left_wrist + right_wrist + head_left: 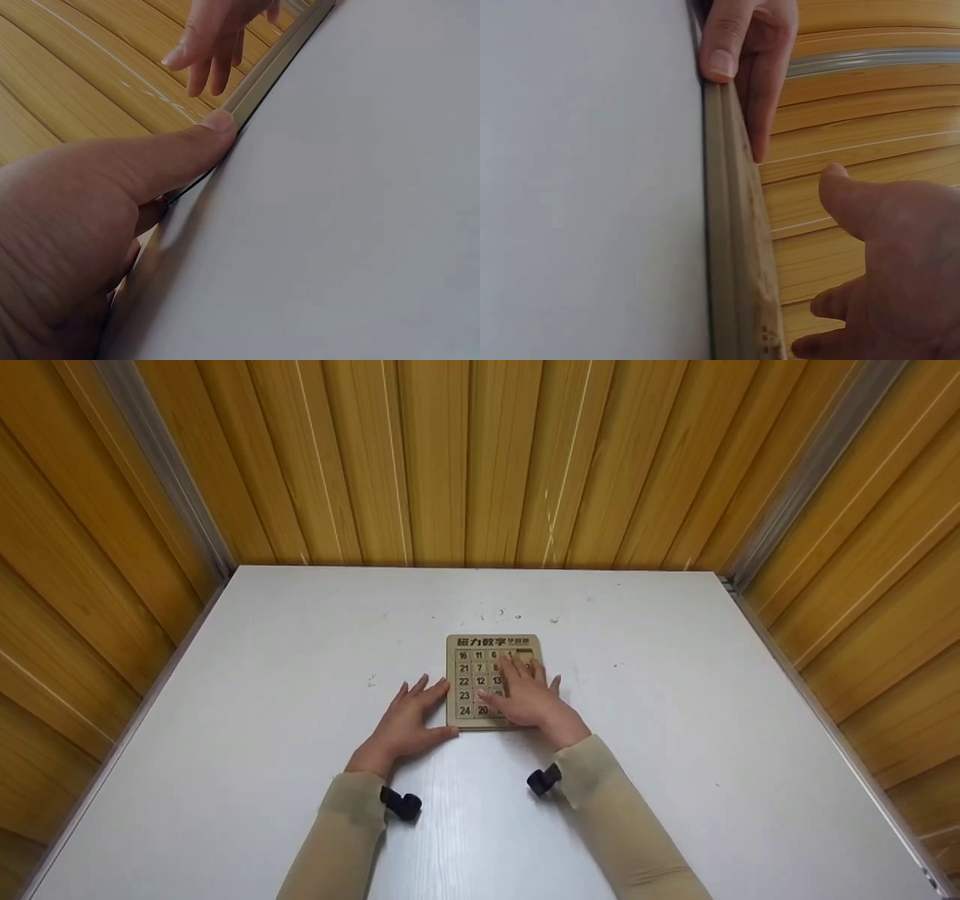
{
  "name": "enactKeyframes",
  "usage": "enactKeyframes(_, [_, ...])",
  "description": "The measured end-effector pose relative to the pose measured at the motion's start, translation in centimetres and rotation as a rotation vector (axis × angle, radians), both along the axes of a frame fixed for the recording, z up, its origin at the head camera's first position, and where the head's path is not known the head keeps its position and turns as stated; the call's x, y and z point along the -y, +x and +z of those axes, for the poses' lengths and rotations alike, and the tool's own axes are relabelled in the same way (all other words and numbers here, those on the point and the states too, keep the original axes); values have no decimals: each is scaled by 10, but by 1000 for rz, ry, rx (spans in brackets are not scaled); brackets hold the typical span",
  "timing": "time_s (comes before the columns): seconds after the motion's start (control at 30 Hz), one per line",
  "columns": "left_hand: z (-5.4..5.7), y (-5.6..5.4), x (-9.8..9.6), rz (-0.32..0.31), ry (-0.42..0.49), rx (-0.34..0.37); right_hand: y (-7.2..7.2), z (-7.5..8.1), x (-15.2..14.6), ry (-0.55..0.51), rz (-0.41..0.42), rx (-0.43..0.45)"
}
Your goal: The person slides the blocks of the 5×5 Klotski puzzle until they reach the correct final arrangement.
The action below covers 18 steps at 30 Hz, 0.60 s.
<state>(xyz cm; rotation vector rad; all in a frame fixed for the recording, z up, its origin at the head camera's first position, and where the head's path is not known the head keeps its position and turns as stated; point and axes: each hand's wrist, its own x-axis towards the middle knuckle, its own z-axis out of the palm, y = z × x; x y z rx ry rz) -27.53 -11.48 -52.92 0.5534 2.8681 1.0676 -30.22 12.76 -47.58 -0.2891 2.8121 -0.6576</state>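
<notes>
A wooden number slide puzzle (471, 727) lies flat on the white table, with dark characters along its top band and numbered tiles in rows below. A dark gap shows at its upper right. My left hand (407, 721) holds its near left corner, thumb on the near edge and fingers along the left side. Over the right part of the tiles my right hand (531, 701) is spread, covering several of them. In the right wrist view, the right hand (911, 262) has loosely extended fingers above the tile face, and the puzzle's layered side (724, 195) shows edge-on.
The white table (225, 750) surrounds the puzzle, with small marks on its surface beyond the board. Yellow wood-patterned panels (435, 465) stand behind and on both sides, with grey metal posts (161, 457) at the corners.
</notes>
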Motion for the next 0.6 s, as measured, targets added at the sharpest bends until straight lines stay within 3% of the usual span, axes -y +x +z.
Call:
enactKeyframes(0.23, [-2,1,1,5,-4,-1,8,18,-8,28,-15,95])
enactKeyframes(0.6, [0,1,-1,11,2,11,-2,5,-15,49,-30,98])
